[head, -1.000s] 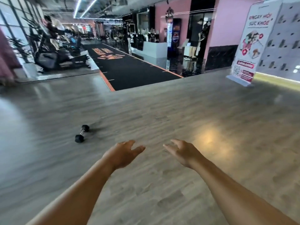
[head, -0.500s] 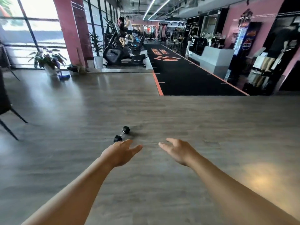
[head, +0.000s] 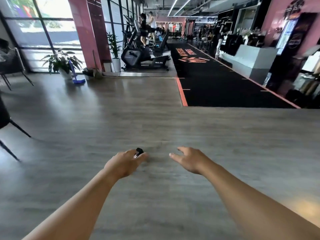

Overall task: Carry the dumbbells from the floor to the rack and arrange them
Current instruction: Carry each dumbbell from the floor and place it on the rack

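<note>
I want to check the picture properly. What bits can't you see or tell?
- Dumbbell, head view: the left hand covers most of it; only one black end shows.
- Whether the left hand touches the dumbbell: cannot tell.
- Rack: not in view.
- Chair: cut off by the left edge.
- Floor near the hands: blurred.
- Right hand: open, holding nothing.

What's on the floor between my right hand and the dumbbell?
Nothing: the head view shows only bare wood floor between the right hand and the dumbbell, which the left hand partly hides.
</note>
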`<action>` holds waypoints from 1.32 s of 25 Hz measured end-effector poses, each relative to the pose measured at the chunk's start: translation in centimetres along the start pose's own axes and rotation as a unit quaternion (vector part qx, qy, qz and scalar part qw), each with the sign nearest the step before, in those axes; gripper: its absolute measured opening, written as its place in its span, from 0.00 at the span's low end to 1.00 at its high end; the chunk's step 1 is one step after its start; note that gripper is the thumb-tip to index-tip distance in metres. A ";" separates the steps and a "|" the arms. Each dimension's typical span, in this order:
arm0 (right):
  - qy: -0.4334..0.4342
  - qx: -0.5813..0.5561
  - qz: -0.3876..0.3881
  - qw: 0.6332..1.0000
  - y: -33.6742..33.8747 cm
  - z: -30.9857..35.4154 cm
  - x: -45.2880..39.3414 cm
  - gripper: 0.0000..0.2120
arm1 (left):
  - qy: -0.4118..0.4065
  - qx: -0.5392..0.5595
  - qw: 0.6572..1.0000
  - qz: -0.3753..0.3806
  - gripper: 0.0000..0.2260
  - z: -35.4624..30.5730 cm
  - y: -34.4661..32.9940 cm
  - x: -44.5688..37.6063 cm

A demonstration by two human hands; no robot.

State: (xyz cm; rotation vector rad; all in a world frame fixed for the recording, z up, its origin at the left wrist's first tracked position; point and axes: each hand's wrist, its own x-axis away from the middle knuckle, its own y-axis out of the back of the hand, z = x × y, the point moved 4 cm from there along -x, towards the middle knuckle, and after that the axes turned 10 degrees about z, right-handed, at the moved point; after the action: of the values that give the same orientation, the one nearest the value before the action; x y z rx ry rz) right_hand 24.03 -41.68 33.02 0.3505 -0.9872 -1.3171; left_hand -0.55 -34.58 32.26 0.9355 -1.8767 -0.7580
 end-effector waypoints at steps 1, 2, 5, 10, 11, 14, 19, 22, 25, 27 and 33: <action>0.013 0.004 0.009 1.000 1.6 -0.5 -3.1 0.41 | 0.015 0.008 1.000 -0.017 0.29 -0.6 0.7 -2.6; 0.026 0.012 0.016 0.999 3.3 -0.7 -6.1 0.41 | 0.028 0.016 0.999 -0.028 0.30 -1.3 1.5 -5.0; 0.049 0.029 0.056 0.997 8.3 -0.1 -14.3 0.39 | 0.080 0.048 0.995 -0.045 0.31 -2.9 4.3 -10.8; 0.094 0.071 0.116 0.986 11.9 2.7 -27.2 0.40 | 0.152 0.101 0.980 -0.077 0.34 -2.3 7.4 -18.4; 0.103 0.083 0.126 0.983 12.1 3.6 -30.0 0.40 | 0.169 0.105 0.977 -0.082 0.32 -1.6 7.9 -20.1; 0.123 0.115 0.153 0.974 12.6 7.0 -38.8 0.39 | 0.201 0.109 0.969 -0.093 0.33 1.3 10.1 -26.3; 0.141 0.120 0.180 0.966 13.2 12.9 -51.5 0.39 | 0.235 0.140 0.956 -0.109 0.35 6.1 15.5 -36.2; 0.147 0.155 0.185 0.959 13.3 15.6 -58.4 0.43 | 0.255 0.159 0.947 -0.117 0.37 7.9 18.4 -41.9; 0.157 0.189 0.213 0.946 12.7 17.3 -65.1 0.39 | 0.284 0.169 0.938 -0.107 0.37 9.6 19.8 -46.6; 0.169 0.204 0.245 0.933 11.3 17.9 -70.6 0.37 | 0.322 0.188 0.923 -0.095 0.38 11.7 19.6 -50.3; 0.192 0.282 0.338 0.877 2.4 15.6 -87.4 0.35 | 0.433 0.240 0.867 -0.063 0.35 19.8 13.5 -62.4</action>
State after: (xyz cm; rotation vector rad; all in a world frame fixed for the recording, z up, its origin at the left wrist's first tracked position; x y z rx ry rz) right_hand 19.26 43.52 8.52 0.6143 -1.0061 -0.2837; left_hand -1.85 27.41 7.39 1.4192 -1.1923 0.1207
